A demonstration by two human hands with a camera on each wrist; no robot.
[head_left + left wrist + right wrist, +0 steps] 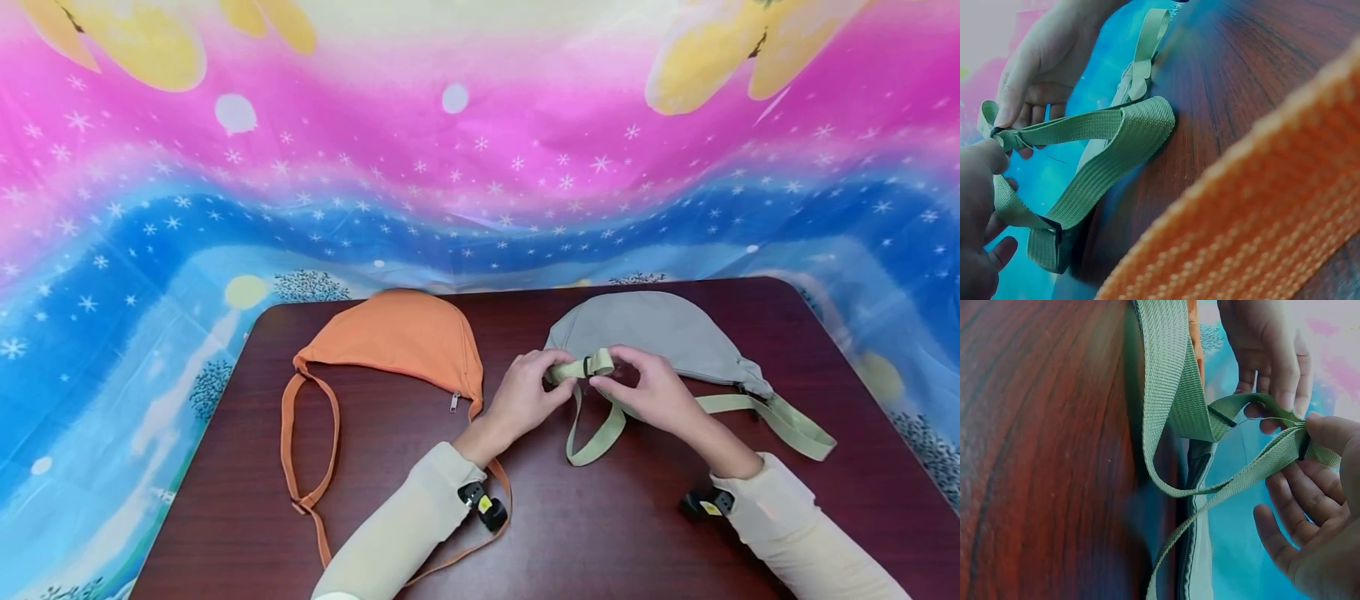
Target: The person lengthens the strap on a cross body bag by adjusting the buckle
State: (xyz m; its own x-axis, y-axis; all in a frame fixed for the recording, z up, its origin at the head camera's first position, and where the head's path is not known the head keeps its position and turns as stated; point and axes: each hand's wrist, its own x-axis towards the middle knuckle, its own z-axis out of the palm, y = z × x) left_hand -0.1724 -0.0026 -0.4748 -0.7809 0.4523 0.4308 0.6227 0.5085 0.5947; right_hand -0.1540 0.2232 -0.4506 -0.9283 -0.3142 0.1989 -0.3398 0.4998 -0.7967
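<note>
A grey waist bag [645, 329] lies toward the back right of the table, its light green strap [596, 442] looping in front. Just before the bag, my left hand [521, 400] pinches a folded length of this strap between thumb and fingers. Facing it, my right hand [656, 396] pinches the strap beside a small black slider [587, 367]. In the right wrist view, a thin loose thread runs near the slider [1304, 444] at the right fingertips. A second dark slider [1052, 226] sits lower on the strap in the left wrist view.
An orange waist bag [397, 337] lies at the back left, with a zipper pull [453, 403]. Its orange strap [287, 433] trails forward and passes under my left forearm. The dark brown wooden table [600, 533] ends before a patterned cloth backdrop [480, 183].
</note>
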